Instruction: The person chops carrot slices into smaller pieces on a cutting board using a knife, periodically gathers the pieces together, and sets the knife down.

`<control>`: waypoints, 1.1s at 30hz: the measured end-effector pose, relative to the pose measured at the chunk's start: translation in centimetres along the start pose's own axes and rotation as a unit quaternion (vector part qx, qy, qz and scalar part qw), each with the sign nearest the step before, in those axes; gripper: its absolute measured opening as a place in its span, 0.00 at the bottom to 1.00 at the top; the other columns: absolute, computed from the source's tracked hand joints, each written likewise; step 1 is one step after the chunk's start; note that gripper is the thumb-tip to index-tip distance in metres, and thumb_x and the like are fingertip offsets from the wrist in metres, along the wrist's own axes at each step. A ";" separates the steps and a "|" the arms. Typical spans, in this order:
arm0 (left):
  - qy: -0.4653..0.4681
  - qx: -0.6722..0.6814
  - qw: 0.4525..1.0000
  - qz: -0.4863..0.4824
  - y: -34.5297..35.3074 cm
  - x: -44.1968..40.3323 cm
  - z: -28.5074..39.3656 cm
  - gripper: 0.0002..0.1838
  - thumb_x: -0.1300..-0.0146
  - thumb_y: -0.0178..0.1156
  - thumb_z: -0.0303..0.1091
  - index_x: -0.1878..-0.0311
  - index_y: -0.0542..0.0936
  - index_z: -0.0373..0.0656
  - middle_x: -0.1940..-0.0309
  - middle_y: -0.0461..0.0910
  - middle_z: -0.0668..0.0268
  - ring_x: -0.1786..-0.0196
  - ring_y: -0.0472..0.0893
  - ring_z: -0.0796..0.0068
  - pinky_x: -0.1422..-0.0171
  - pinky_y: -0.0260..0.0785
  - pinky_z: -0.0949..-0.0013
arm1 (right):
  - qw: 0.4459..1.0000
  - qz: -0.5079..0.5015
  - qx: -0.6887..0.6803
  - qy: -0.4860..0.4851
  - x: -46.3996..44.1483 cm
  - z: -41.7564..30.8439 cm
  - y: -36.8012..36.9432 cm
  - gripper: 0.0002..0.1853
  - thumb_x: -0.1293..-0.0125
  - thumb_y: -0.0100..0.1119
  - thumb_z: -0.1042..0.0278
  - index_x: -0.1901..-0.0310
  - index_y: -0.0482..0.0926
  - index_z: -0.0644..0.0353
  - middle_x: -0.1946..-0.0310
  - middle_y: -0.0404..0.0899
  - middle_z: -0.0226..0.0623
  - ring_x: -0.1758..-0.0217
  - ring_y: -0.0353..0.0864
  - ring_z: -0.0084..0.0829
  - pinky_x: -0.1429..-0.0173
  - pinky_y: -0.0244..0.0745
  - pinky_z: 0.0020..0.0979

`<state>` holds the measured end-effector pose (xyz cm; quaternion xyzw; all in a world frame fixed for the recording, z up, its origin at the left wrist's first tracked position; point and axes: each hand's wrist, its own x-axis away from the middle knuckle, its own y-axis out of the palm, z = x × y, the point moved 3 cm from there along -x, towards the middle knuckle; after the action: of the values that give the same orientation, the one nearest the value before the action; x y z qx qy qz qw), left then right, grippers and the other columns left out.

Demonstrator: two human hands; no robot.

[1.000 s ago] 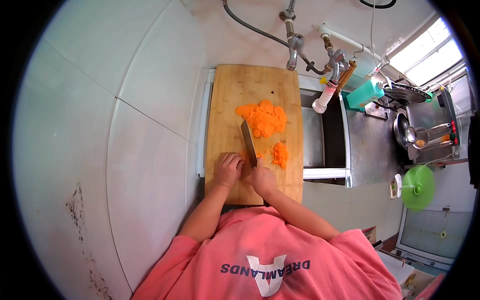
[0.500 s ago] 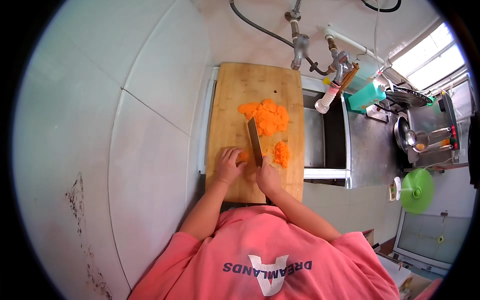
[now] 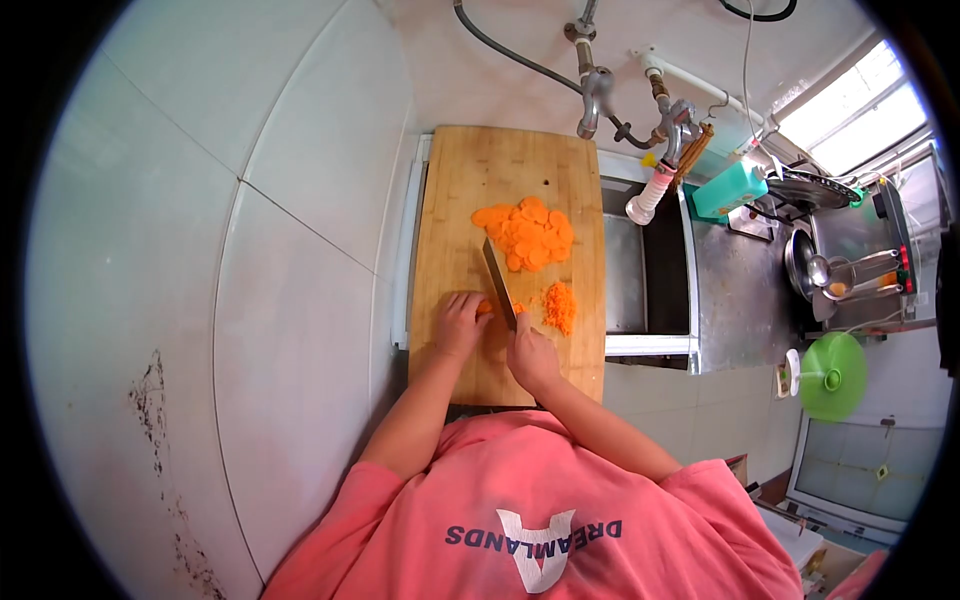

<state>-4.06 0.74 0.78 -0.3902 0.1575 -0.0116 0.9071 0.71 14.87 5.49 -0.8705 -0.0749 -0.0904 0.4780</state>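
On a rectangular light-brown wooden board (image 3: pixel 440 200), the left hand (image 3: pixel 461 325) curls its fingers around an orange carrot piece (image 3: pixel 485 307); the right hand (image 3: pixel 534 360), fingers clenched, grips a broad metal knife (image 3: pixel 498 283).

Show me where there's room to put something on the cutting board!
The cutting board is barest at its far end, beyond the carrot slices. Another bare strip runs along its left edge, beside the slices and left hand. It's crowded around the knife, right hand and chopped carrot, with only a thin strip between that pile and the right edge.
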 end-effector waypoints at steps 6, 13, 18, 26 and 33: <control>-0.010 0.030 0.999 0.023 -0.3 0.3 0.5 0.16 0.55 0.70 0.28 0.61 0.78 0.42 0.63 0.80 0.61 0.56 0.78 0.57 0.51 0.72 0.61 | 1.000 0.011 -0.007 -0.001 0.0 -0.1 -0.3 0.10 0.33 0.46 0.66 0.56 0.63 0.62 0.74 0.78 0.57 0.71 0.79 0.58 0.65 0.72 0.53; 0.040 0.027 0.998 0.047 -0.8 0.5 0.3 0.09 0.50 0.67 0.27 0.65 0.80 0.41 0.64 0.81 0.63 0.58 0.78 0.61 0.53 0.73 0.63 | 1.000 0.005 0.020 -0.004 -0.2 0.2 -0.5 0.09 0.32 0.45 0.64 0.59 0.63 0.62 0.75 0.79 0.56 0.71 0.79 0.57 0.67 0.73 0.52; 0.060 0.015 0.997 0.040 -0.9 0.3 0.4 0.07 0.49 0.66 0.27 0.66 0.81 0.41 0.64 0.81 0.65 0.58 0.79 0.64 0.53 0.73 0.65 | 1.000 0.003 0.019 -0.007 -0.3 0.1 -0.7 0.08 0.34 0.46 0.67 0.60 0.63 0.62 0.73 0.79 0.55 0.71 0.80 0.56 0.67 0.74 0.51; 0.088 0.008 0.995 0.042 -1.0 0.2 0.2 0.06 0.51 0.64 0.22 0.68 0.81 0.41 0.66 0.82 0.64 0.61 0.80 0.63 0.55 0.73 0.65 | 0.999 -0.007 0.026 -0.039 -1.0 -1.3 -0.9 0.09 0.36 0.46 0.69 0.59 0.61 0.63 0.75 0.78 0.57 0.72 0.79 0.55 0.68 0.73 0.50; 0.083 0.006 0.996 0.041 -0.8 0.4 0.0 0.05 0.50 0.62 0.22 0.68 0.81 0.41 0.65 0.82 0.65 0.60 0.79 0.64 0.55 0.74 0.66 | 0.999 -0.033 0.022 -0.019 -1.3 -1.0 0.1 0.15 0.44 0.52 0.73 0.57 0.61 0.63 0.74 0.79 0.55 0.71 0.80 0.55 0.67 0.75 0.50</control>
<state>-3.61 0.15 1.23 -0.3756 0.2475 -0.0080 0.8931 -0.60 13.95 5.63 -0.8585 -0.1148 -0.0880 0.4920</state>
